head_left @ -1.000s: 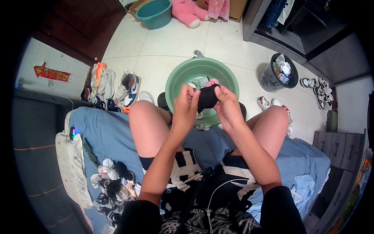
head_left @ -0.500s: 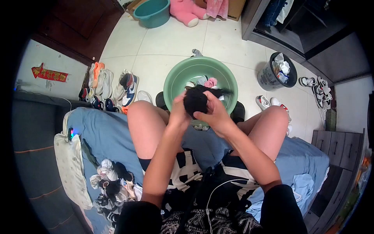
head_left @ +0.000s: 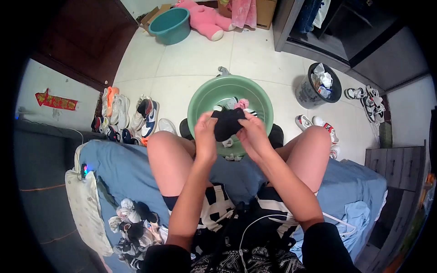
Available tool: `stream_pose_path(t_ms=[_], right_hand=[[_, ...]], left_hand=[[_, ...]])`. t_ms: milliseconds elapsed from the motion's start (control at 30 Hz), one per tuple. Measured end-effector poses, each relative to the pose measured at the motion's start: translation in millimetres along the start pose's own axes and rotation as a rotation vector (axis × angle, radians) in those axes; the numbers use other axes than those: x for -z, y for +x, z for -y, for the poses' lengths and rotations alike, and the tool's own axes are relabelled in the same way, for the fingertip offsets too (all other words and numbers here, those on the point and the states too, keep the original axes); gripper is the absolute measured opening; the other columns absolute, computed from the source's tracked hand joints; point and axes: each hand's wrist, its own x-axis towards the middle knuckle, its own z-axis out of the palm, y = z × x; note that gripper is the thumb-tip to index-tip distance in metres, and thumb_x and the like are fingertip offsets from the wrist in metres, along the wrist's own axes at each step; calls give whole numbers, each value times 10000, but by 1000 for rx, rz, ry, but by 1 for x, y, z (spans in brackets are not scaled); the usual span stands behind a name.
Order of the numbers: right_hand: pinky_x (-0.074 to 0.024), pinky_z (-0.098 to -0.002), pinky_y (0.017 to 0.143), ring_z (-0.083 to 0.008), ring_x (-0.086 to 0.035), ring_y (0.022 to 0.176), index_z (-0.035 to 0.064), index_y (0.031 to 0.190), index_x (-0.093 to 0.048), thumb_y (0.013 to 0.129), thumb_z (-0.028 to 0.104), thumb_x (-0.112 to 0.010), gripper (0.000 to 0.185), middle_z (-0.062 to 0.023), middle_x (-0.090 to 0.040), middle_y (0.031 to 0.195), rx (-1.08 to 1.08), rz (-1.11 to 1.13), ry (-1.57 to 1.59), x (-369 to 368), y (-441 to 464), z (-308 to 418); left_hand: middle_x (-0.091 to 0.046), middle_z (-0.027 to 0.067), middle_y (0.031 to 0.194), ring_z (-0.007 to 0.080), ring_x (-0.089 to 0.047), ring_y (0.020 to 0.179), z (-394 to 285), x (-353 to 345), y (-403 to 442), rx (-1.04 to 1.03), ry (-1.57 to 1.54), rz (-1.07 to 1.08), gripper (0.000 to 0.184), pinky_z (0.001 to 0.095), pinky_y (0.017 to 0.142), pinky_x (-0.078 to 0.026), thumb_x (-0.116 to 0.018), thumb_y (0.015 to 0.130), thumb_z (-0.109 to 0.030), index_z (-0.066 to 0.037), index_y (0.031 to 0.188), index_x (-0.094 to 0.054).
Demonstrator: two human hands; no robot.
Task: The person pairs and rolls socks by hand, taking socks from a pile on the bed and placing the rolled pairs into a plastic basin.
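Between my two hands a black sock [head_left: 228, 123] is stretched out flat, above the near half of a green basin [head_left: 196, 98]. My left hand [head_left: 205, 133] pinches its left edge, and my right hand [head_left: 253, 132] grips the right edge with thumb and fingers. Inside the basin lie several small socks: a pink sock [head_left: 241, 104], a white sock [head_left: 228, 143] near the front wall, and others partly covered by the black one. On the bed to my left is a heap of bundled socks [head_left: 136, 230] in white, grey and black.
The basin stands on the tiled floor between my knees. Shoes [head_left: 120, 111] line the wall at left, with more sneakers [head_left: 318, 125] at right near a waste bin [head_left: 306, 91]. A teal basin [head_left: 170, 31] and a pink plush toy [head_left: 205, 20] are farther off. A white cable crosses my lap.
The black sock has gone from a bunched-up shape to a flat, spread one. My hands have moved slightly apart, and the camera view has shifted a little.
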Motion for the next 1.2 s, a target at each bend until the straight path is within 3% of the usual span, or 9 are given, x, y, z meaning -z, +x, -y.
stream_pose_path(t_ms=[167, 267, 533, 733, 833, 933, 1067, 1133, 1200], right_hand=[[-501, -257, 665, -127, -627, 796, -4, 986, -604, 930, 98, -469, 178, -54, -665, 923, -258, 112, 46, 12, 1, -1], [-479, -249, 516, -149, -607, 589, -24, 886, -586, 954, 222, -507, 268, -83, -635, 695, 59, -88, -417, 27, 15, 9], [-534, -304, 625, -140, -607, 779, 48, 1189, -511, 913, 157, -575, 304, -96, -580, 1088, -117, 310, -550, -4, -9, 10], [-488, -252, 621, -92, -588, 771, 37, 1094, -575, 903, 105, -546, 205, -12, -608, 913, -50, 144, -677, 14, 4, 25], [-498, -267, 666, -127, -596, 811, 29, 1111, -569, 907, 119, -529, 226, -49, -614, 953, -15, 87, -613, 46, 23, 36], [-520, -291, 684, -181, -612, 827, -24, 1163, -546, 897, 163, -536, 326, -124, -612, 1008, 188, -201, -954, 60, 25, 46], [-510, -294, 686, -168, -593, 796, -24, 1151, -550, 889, 166, -541, 324, -122, -609, 999, 233, -220, -877, 64, 24, 54], [-501, -284, 681, -159, -589, 788, -24, 1139, -554, 887, 160, -540, 312, -116, -613, 977, 233, -199, -896, 66, 26, 53], [-479, -261, 662, -137, -584, 762, -20, 1112, -564, 883, 147, -538, 285, -93, -633, 898, 220, -157, -935, 63, 24, 48]], left_hand=[[-643, 35, 863, 117, -611, 725, 10, 17, 4, -52, 11, -31, 191, 261, 660, -493, -447, 963, -130, -31, 973, -610], [-599, 16, 783, 102, -589, 690, -10, 27, 5, 11, -284, -141, 175, 236, 617, -478, -459, 974, -161, -64, 944, -601], [-554, 25, 802, 116, -547, 727, -11, 16, -3, -51, -32, -188, 181, 262, 659, -451, -465, 892, -142, -45, 981, -589], [-552, -5, 755, 66, -468, 651, -18, 26, 1, -39, 139, -130, 165, 214, 607, -368, -513, 895, -82, -36, 993, -638], [-609, 98, 1025, 171, -584, 870, -24, 30, 4, 14, 411, 66, 271, 293, 791, -465, -532, 925, -136, -33, 1173, -568], [-426, 151, 1396, 220, -372, 1332, -26, 37, 5, 18, 311, -19, 491, 400, 1124, -259, -532, 936, -187, -57, 1378, -364], [-525, 143, 1270, 208, -465, 1220, -37, 49, -1, -82, 456, -130, 378, 297, 1026, -340, -472, 974, -164, -17, 1320, -432], [-563, 148, 1190, 210, -543, 1114, -63, 61, -32, -401, 599, 15, 246, 296, 982, -387, -425, 984, -103, 7, 1178, -529], [-633, 108, 1001, 182, -594, 968, -72, 76, -77, -591, 648, -168, 193, 297, 913, -436, -451, 960, -81, 8, 1049, -597]])
